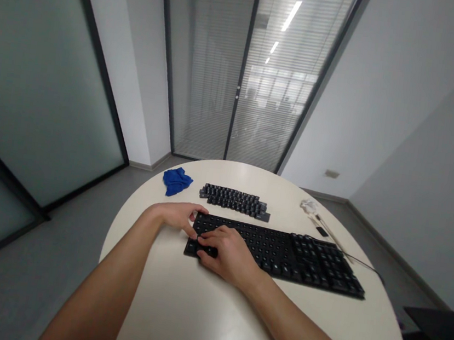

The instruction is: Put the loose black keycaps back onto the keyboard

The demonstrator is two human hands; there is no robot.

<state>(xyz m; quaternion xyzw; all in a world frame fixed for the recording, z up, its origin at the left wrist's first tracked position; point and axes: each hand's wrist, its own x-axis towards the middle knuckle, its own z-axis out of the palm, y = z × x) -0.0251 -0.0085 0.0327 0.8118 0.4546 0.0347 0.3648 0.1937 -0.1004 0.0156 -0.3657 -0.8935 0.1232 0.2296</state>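
A black keyboard (279, 248) lies across the table, its left part bare of keycaps with rows of small sockets showing and its right part still capped. My left hand (180, 216) grips the keyboard's left end, fingers at the back corner and thumb on the left edge. Over the front left corner, my right hand (227, 250) has its thumb and fingers closed around a black keycap (209, 250); whether this is loose or seated cannot be seen. Behind the keyboard, loose black keycaps (234, 199) are laid out in rows.
A crumpled blue cloth (176, 180) lies at the back left of the round white table (175, 318). At the right rear are a whitish crumpled item (309, 206), a thin stick (332, 235) and a small black piece (321, 231). A cable (364, 263) runs off the right side.
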